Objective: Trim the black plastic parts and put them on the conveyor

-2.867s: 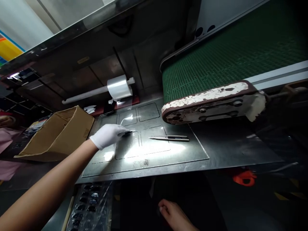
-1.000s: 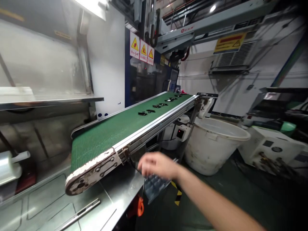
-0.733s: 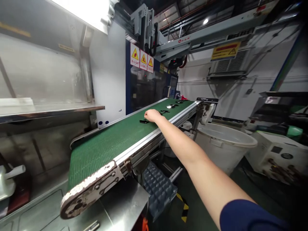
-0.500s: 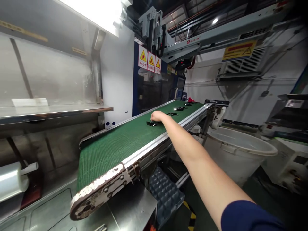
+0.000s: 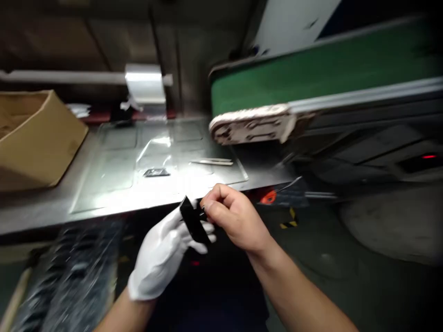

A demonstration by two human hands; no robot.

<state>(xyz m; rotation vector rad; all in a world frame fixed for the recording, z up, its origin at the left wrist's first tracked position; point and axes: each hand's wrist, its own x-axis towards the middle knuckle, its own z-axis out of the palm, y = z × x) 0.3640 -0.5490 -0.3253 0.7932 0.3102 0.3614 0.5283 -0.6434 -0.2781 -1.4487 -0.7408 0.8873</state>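
Observation:
In front of the table edge, my left hand, in a white glove, has its fingers closed around a glossy black flat part, which is tilted. My bare right hand pinches a small dark bit at the part's right side. Blur hides whether that bit is joined to the part. Beyond both hands, a small flat dark piece lies on the metal table. Pale tweezers-like strips rest to its right.
A cardboard box stands at the table's left. The green conveyor belt ends above the table's right side. A film roll is at the back. Dark trays under plastic sit low left. An orange object is at the right.
My view has swung left and down from the conveyor to the table. My right hand has come back from the belt, and my gloved left hand is now in view holding the black part.

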